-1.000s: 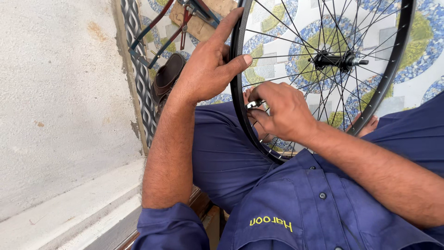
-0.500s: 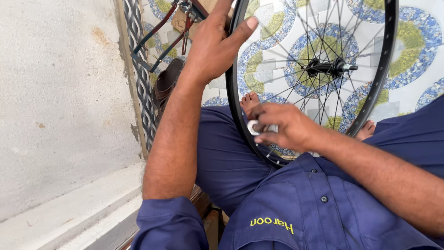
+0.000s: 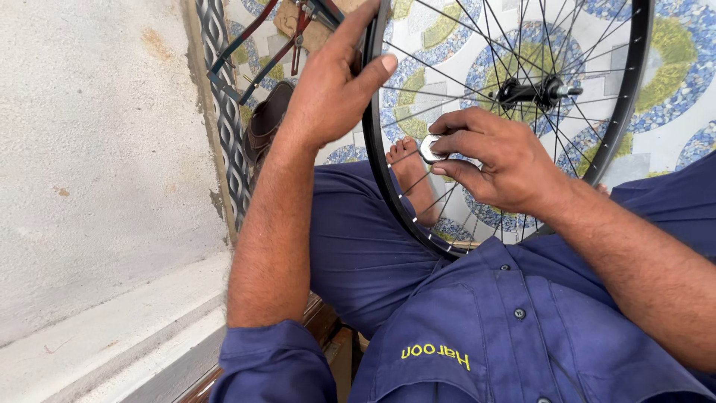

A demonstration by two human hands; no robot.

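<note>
Black rim at eleven o'clock sits in my left hand, grip closed around it; my right hand pinches a small metal spoke key on a spoke.

Small yellow embroidered label on blue shirt chest

The wheel stands on the lap, a shoe left of it.
</note>
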